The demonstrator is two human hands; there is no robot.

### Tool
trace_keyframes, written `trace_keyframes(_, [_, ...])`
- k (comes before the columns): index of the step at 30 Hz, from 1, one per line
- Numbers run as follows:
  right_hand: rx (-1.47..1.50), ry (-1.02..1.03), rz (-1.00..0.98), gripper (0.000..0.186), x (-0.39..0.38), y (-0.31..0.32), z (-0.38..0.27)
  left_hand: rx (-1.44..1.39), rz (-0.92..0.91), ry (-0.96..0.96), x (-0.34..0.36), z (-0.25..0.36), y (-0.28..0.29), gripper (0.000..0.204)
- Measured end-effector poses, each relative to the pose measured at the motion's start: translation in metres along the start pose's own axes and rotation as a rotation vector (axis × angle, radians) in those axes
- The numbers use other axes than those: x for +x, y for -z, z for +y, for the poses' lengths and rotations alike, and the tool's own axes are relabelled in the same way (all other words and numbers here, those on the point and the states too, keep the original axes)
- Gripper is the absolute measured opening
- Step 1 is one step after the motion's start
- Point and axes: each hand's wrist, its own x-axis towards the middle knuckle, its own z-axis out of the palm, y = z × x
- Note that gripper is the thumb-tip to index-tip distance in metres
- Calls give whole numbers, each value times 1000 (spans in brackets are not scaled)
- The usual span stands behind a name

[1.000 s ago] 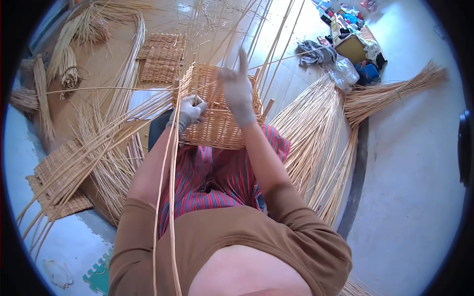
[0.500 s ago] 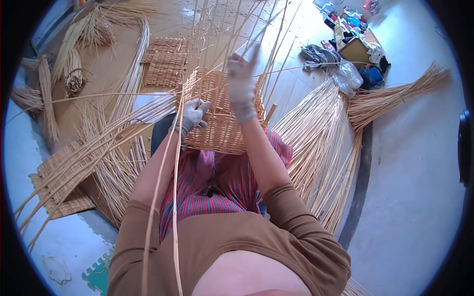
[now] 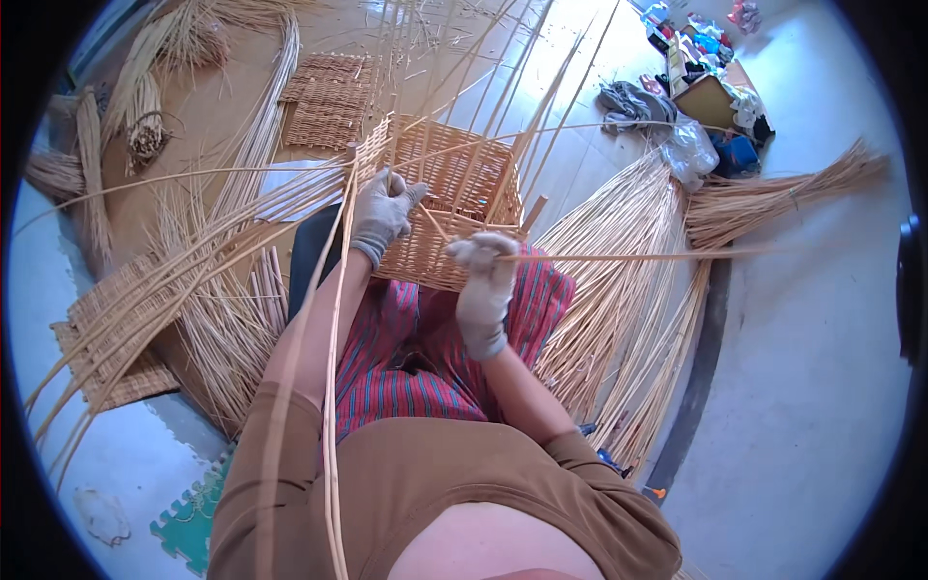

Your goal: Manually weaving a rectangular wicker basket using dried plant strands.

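Note:
A partly woven wicker basket (image 3: 425, 253) rests on my lap, with tall upright stakes rising from its far and right sides. My gloved left hand (image 3: 384, 215) is closed at the basket's near left corner, pinching the weave there, its thumb toward the right. In front of the basket, my gloved right hand (image 3: 483, 290) holds a thin willow rod (image 3: 599, 257). That rod stretches off to the right, its far end blurred. Another length runs from the right fingers toward the basket's near rim. Several long rods (image 3: 232, 227) fan out leftward from the basket's left side.
A big bundle of pale rods (image 3: 619, 290) spreads on the floor at my right, beside a tied bundle (image 3: 788, 184). Woven panels (image 3: 327, 101) lie beyond the basket to the left. More bundles (image 3: 145, 135) lie far left. A cluttered box (image 3: 710, 101) stands at the far right.
My right hand has come down and toward me from above the basket, bringing the rod round to the right. My left hand stays at the basket's left side, its thumb shifted slightly.

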Motion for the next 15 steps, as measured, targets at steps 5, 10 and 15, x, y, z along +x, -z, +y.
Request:
trace_keyframes(5, [-406, -430, 497, 12, 21, 82, -36, 264, 365, -640, -28, 7, -6, 25])
trace_keyframes(10, [-155, -434, 577, 13, -9, 136, -27, 858, -114, -397, -15, 6, -55, 44])
trace_keyframes(15, [-352, -519, 515, 10, -4, 139, -34, 261, -382, -9, 7, -9, -55, 55])
